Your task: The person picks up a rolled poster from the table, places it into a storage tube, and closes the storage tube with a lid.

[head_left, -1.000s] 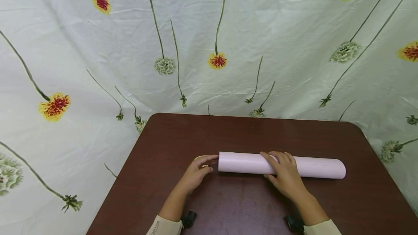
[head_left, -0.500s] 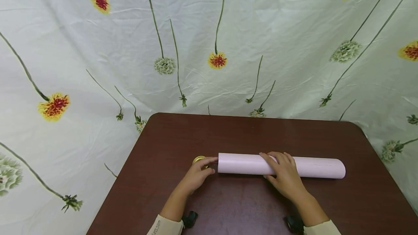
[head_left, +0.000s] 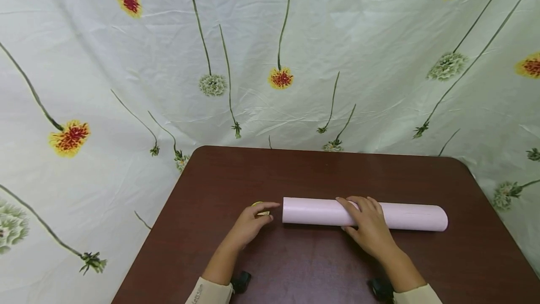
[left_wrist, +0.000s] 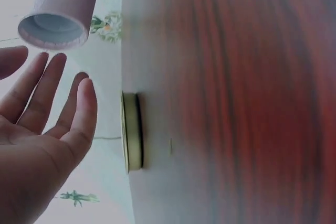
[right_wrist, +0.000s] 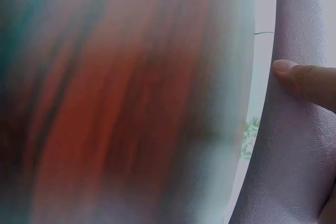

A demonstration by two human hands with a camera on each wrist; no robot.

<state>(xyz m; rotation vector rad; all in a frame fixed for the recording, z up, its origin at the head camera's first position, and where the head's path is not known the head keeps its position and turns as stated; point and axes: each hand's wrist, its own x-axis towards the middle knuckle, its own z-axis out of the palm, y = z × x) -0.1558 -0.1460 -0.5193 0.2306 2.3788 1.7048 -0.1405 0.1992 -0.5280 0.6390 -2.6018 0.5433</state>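
A long pale pink tube (head_left: 312,211) lies level, held a little above the table. My right hand (head_left: 368,226) grips it near the middle, fingers over the top and thumb on the near side. The tube's open hollow end (left_wrist: 53,29) faces my left hand (head_left: 248,224). That hand is apart from the tube, its fingers loosely spread with nothing between them. Behind the left hand, a flat round gold lid-like disc (left_wrist: 133,132) rests on the table, partly hidden in the head view. The right wrist view shows the thumb (right_wrist: 299,80) against the tube.
The dark brown table (head_left: 320,262) has rounded far corners. Behind it hangs a white cloth (head_left: 371,36) with printed flowers. Black wrist devices (head_left: 242,282) sit at both sleeve cuffs.
My left hand has drawn slightly left, away from the tube's end. The gold disc shows more, then less, behind that hand. The right hand and the tube stay almost still.
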